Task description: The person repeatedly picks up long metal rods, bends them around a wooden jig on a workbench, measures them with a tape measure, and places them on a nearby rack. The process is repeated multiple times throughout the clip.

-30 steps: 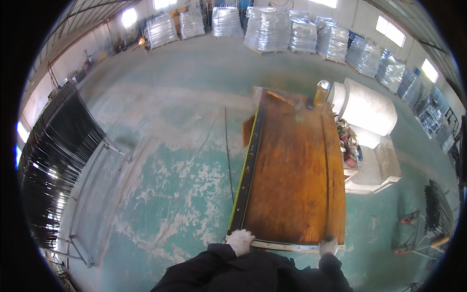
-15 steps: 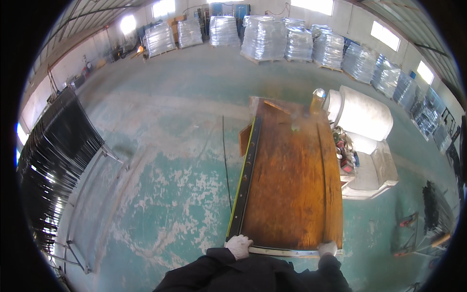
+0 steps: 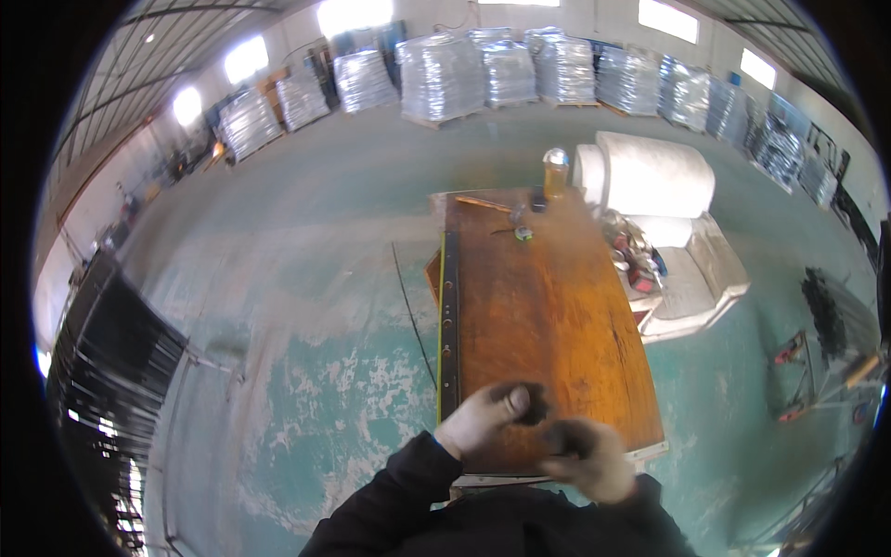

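Note:
Both my hands wear white gloves with dark, soiled-looking fingers. They are raised over the near end of a worn brown wooden table (image 3: 557, 316), palms turned partly toward each other with a small gap between. My left hand (image 3: 492, 418) is bent inward, its thumb up beside the dark fingers. Lower and to the right, my right hand (image 3: 592, 459) has curled fingers blurred by motion. Nothing held can be made out in either one. Along the table's left side runs a black metal bar with holes (image 3: 449, 325), a yellow-green strip at its outer edge. A pale metal edging (image 3: 501, 480) borders the near end.
A tape measure (image 3: 523, 234), a wooden stick (image 3: 483, 202) and a yellowish bottle (image 3: 555, 174) are at the table's far end. To the right stands a worn white sofa (image 3: 682, 269) with a pile of tools (image 3: 634, 252). Black rods (image 3: 102, 362) fill a rack at left; wrapped pallets (image 3: 444, 79) line the back.
Both hands have left the table's near edge, rising and drawing together over the tabletop. The view has swung right, and the tape measure now shows more clearly.

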`<state>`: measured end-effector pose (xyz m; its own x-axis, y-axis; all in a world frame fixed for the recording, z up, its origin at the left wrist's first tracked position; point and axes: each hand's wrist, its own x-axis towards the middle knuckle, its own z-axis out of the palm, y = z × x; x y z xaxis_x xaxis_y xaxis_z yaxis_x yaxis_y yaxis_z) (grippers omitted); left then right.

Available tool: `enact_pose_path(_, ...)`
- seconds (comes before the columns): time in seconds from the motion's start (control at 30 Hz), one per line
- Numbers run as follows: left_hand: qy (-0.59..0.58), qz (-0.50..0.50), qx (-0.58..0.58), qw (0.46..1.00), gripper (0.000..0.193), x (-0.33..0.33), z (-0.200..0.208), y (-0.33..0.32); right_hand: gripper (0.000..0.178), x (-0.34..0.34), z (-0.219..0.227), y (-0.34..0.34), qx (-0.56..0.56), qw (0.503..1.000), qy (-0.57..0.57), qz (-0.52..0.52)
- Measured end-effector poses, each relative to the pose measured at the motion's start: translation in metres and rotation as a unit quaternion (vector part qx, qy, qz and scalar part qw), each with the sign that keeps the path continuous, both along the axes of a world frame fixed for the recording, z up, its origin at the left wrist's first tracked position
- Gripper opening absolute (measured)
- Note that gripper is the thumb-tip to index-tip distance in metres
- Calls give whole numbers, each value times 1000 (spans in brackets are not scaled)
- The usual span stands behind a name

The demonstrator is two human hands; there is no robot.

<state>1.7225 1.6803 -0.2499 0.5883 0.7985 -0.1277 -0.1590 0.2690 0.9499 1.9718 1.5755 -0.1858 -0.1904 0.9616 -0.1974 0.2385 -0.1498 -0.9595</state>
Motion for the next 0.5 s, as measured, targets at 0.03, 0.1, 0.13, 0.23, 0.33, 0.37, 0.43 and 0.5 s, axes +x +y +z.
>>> enact_pose_path(0.03,-93,1,-10,996,83,2,25,4,36,-23,-1,8,3,997,26,76)
enact_pose_path(0.1,-190,35,-86,977,68,6,74,10,29,-54,0,18,158,977,63,132)
enact_pose_path(0.13,-110,98,-79,986,35,-3,111,2,28,-60,-12,22,142,972,127,137)
enact_pose_path(0.23,-170,83,-62,980,23,-40,137,-18,28,-79,-108,48,110,990,84,-22)
enact_pose_path(0.33,-264,65,-77,959,24,-41,141,-31,27,-75,-292,78,219,939,-224,140)
enact_pose_path(0.37,-308,37,-85,947,25,-33,145,-32,27,-54,-350,88,303,871,-315,223)
enact_pose_path(0.43,-331,24,-79,940,23,-44,151,-44,25,-96,-368,71,320,851,-257,329)
enact_pose_path(0.5,-359,-5,-54,932,21,-56,152,-47,22,-103,-369,73,313,853,-251,334)
